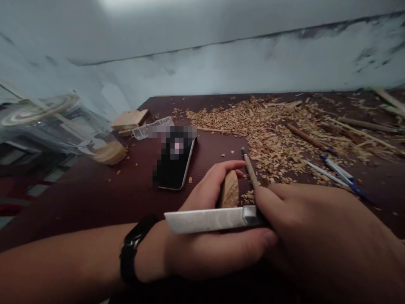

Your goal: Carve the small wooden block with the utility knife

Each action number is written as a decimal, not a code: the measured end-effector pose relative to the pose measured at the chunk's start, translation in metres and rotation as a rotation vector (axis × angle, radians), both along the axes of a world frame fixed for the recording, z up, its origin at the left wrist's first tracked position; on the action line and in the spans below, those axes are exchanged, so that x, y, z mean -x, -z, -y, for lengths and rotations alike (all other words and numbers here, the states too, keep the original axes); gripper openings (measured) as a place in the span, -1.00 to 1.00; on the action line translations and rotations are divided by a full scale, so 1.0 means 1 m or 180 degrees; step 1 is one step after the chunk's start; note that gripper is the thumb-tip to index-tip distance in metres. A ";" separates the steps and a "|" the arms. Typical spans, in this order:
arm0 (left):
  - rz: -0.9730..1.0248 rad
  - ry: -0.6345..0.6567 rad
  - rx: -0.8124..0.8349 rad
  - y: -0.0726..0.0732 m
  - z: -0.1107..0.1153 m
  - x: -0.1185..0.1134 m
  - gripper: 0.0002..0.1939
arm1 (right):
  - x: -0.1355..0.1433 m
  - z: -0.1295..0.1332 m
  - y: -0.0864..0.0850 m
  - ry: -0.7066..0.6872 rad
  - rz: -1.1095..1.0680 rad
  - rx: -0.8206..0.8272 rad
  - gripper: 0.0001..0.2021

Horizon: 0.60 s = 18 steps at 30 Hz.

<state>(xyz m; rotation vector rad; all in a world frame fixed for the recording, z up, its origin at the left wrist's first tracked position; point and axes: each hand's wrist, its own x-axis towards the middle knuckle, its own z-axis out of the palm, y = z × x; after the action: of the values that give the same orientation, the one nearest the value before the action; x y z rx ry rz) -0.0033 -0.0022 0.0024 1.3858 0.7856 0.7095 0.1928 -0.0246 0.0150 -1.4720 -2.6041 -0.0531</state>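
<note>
At the far left, a clear plastic cup (79, 126) with a pale straw (60, 116) leans in view, a little tan drink (110, 153) at its bottom. Beyond it rises a pale wall (190, 71), blue-grey and scuffed, with 1 dark line running across it and blotchy dark stains toward the right; a bright glow shows at the top.

The dark red table (126, 181) has a finely grained, leathery surface and reaches back to the wall. Near its left edge lie wood blocks (129, 119), just beside a clear plastic box (153, 128). Next comes a black phone (172, 169), lying flat, its upper part blurred out.

The left hand (193, 253), with a black watch (136, 245) at the wrist, curls its fingers around a small wood piece (230, 190), low in the centre, above the table's near part. A knife (205, 220) lies crosswise over this hand, blade pointing left, its handle end going under the right hand (303, 223). The right hand is closed on the knife and also on a thin rod (249, 169) that points away.

Behind and to the right, wood shavings (265, 126) spread thickly over the table. Among them lie a brown stick (305, 136), at least 2 pens (338, 169) and, farther right, long pale strips (370, 133).
</note>
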 end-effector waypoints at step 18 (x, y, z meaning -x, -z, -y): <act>0.0245 -0.0180 0.0242 0.004 -0.002 -0.006 -0.41 | 0.001 -0.020 0.000 -0.0173 -0.0137 -0.0407 -0.78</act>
<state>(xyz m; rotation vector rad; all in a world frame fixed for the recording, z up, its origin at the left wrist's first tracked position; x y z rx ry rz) 0.0028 -0.0005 -0.0018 1.2646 0.7857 0.7648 0.1917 -0.0051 0.0146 -1.3443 -2.5532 -0.1764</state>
